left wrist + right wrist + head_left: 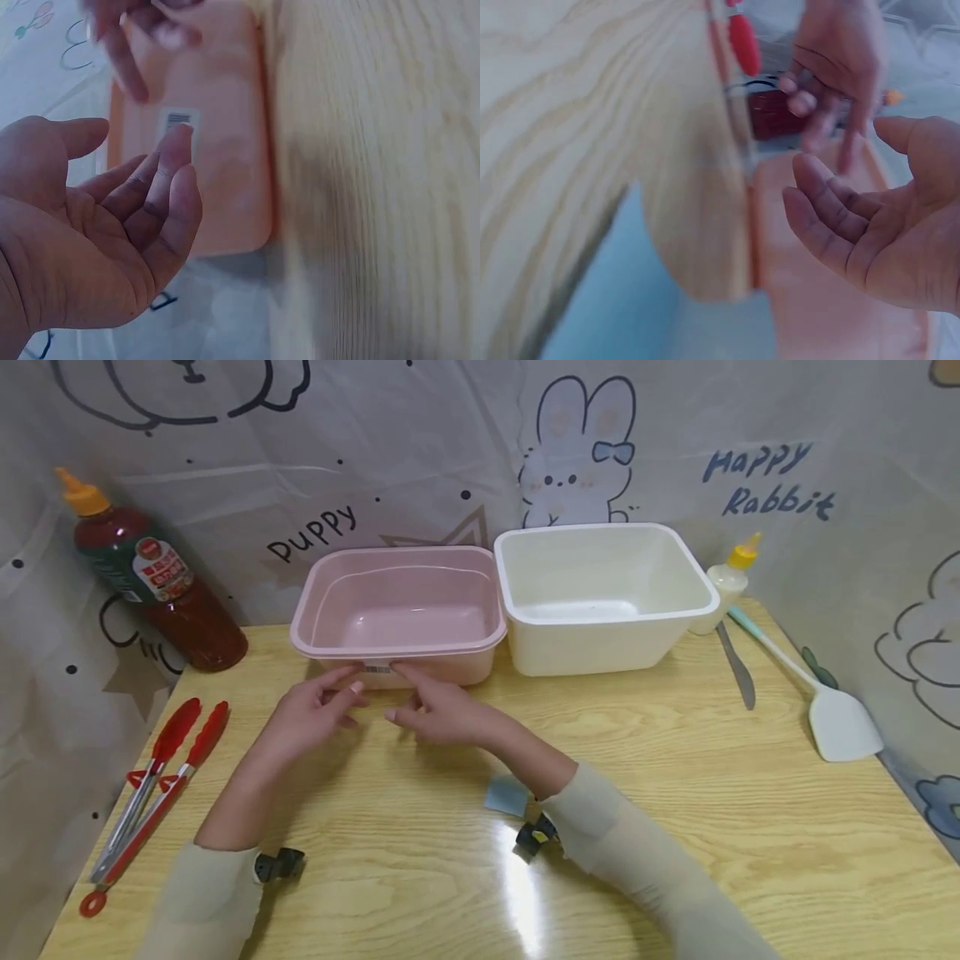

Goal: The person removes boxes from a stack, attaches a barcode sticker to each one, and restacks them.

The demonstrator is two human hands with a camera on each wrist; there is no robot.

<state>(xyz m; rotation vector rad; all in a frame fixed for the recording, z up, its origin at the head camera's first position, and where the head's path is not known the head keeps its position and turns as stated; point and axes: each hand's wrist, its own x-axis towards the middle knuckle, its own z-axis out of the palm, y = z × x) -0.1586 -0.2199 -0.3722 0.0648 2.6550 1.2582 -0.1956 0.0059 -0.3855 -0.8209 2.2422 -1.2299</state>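
A pink plastic basin (401, 668) stands at the back of the table, its front wall toward me with a barcode label (180, 124) on it. My left hand (311, 710) is at the left of that label, index fingertip right at the wall below the rim; its fingers are loosely bent around nothing. From the other side my right hand (442, 706) points its index finger at the label, the thumb apart and nothing in its grasp. Both palms face each other in the wrist views. Touching the pink basin's right side is a white basin (592, 647).
Left are a red sauce bottle (161, 572) and red-tipped tongs (150, 802). Right of the white basin are a small squeeze bottle (727, 581), a butter knife (737, 667) and a white spatula (843, 722). A blue paper square (506, 796) lies by my right forearm.
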